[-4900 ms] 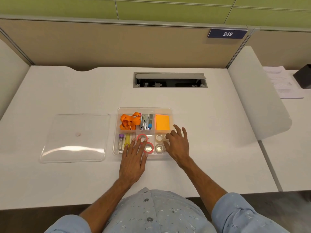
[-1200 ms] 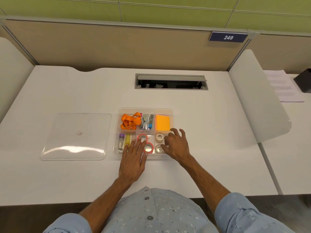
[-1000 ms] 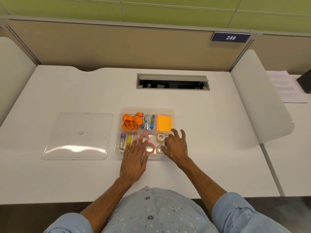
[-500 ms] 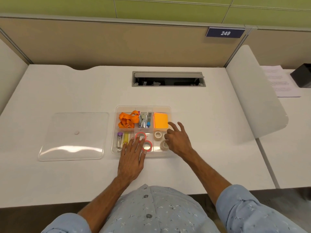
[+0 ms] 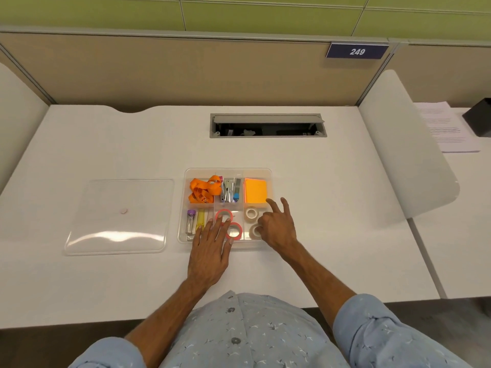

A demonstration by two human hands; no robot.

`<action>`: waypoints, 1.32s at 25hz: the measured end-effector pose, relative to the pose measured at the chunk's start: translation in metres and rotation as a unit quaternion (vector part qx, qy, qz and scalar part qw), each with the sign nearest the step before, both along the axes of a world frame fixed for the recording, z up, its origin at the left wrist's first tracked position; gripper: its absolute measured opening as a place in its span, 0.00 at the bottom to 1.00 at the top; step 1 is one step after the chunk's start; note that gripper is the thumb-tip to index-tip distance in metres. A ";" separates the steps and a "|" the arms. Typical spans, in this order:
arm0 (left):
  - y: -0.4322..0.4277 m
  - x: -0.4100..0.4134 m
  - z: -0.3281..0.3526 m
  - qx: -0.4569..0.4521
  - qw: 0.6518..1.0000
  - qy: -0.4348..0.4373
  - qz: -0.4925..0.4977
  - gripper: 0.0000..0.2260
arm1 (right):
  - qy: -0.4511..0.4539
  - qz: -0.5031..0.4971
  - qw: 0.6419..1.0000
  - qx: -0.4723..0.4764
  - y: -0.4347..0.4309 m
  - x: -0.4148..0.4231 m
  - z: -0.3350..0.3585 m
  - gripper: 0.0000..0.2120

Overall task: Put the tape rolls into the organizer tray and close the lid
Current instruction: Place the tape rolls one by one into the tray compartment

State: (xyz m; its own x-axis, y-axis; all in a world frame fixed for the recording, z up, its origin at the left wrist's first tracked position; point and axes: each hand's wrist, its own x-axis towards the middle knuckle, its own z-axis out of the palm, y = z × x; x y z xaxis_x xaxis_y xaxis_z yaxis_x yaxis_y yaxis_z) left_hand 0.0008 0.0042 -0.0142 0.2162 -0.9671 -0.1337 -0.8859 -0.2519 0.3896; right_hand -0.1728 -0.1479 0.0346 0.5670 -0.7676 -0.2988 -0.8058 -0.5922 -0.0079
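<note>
The clear organizer tray (image 5: 228,171) sits mid-desk with no lid on it. Its front middle compartment holds two pink tape rolls (image 5: 224,215) (image 5: 234,230). The front right compartment holds white tape rolls (image 5: 251,213) (image 5: 254,230). My left hand (image 5: 211,251) lies flat over the tray's front edge, fingertips touching the pink rolls. My right hand (image 5: 277,225) covers the right part of the front right compartment, thumb and fingers curled at the nearer white roll, index finger stretched out. The clear lid (image 5: 119,216) lies flat on the desk left of the tray.
The tray's back row holds an orange lanyard (image 5: 203,191), a stapler with small tools (image 5: 229,191) and orange sticky notes (image 5: 255,191); tubes (image 5: 195,223) fill the front left. A cable hatch (image 5: 267,125) opens behind. A white divider (image 5: 406,144) stands right, papers (image 5: 446,127) beyond.
My right hand has shifted slightly within the front right compartment, fingers curling around the nearer white roll. My left hand stays on the pink rolls. The lid has not moved.
</note>
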 end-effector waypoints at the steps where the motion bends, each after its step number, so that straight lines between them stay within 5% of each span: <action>1: 0.000 0.000 0.000 0.002 1.000 0.001 0.000 0.29 | 0.002 -0.005 1.000 0.001 0.002 0.002 -0.001 0.14; 8: -0.001 -0.002 0.000 -0.025 1.000 0.015 0.010 0.28 | -0.072 -0.021 0.997 -0.034 0.007 0.000 0.005 0.13; 12: 0.000 -0.001 0.000 -0.033 0.999 0.011 0.010 0.27 | -0.133 -0.119 0.984 0.012 0.002 -0.003 0.008 0.08; 17: -0.001 -0.002 0.002 -0.022 0.999 0.020 0.011 0.28 | -0.099 -0.156 0.975 0.120 0.003 0.009 0.004 0.09; 25: 0.002 -0.001 0.002 -0.024 0.999 0.021 0.009 0.29 | -0.011 -0.099 0.991 0.092 0.005 0.021 0.005 0.12; 33: 0.002 -0.002 0.003 -0.019 1.000 0.023 0.009 0.29 | -0.019 -0.113 0.989 0.095 0.005 0.017 0.006 0.11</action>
